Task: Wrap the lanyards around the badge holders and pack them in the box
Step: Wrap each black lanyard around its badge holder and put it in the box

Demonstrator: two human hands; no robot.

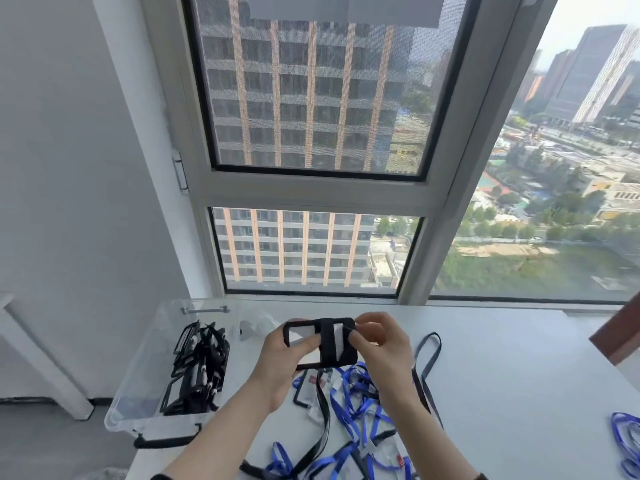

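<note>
I hold a black badge holder (pixel 320 342) up above the white table (pixel 502 368). A black lanyard (pixel 327 341) is wound round its middle in a band. My left hand (pixel 282 362) grips the holder's left side, thumb on its front. My right hand (pixel 377 344) pinches the lanyard's end at the holder's upper right corner. A clear plastic box (pixel 138 386) at the table's left edge holds several wrapped black badge holders (pixel 199 368).
A tangle of blue lanyards and badge holders (pixel 349 410) lies on the table below my hands, with loose black lanyards (pixel 424 362) across it. More blue lanyard (pixel 627 445) lies at the right edge. Windows rise behind the table. A brown object (pixel 620 334) stands far right.
</note>
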